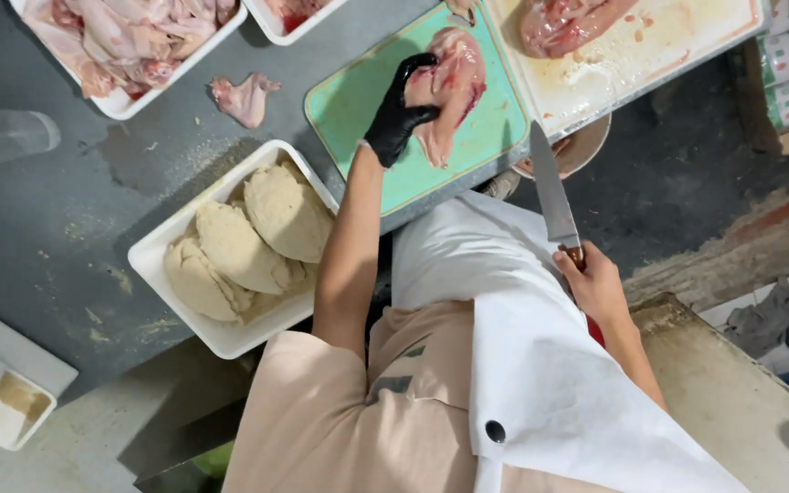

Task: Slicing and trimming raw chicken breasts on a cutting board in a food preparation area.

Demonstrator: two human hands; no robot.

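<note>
Grey table carries a green plastic cutting board. Black-gloved left hand grasps a raw pink chicken piece on it. Bare right hand is clenched on a wooden-handled steel knife.

Glossy steel knife blade; matt green plastic cutting board.

raw chicken pc flat on green board

The gloved left hand gripped raw chicken on the green board; the right hand held a knife.
</note>
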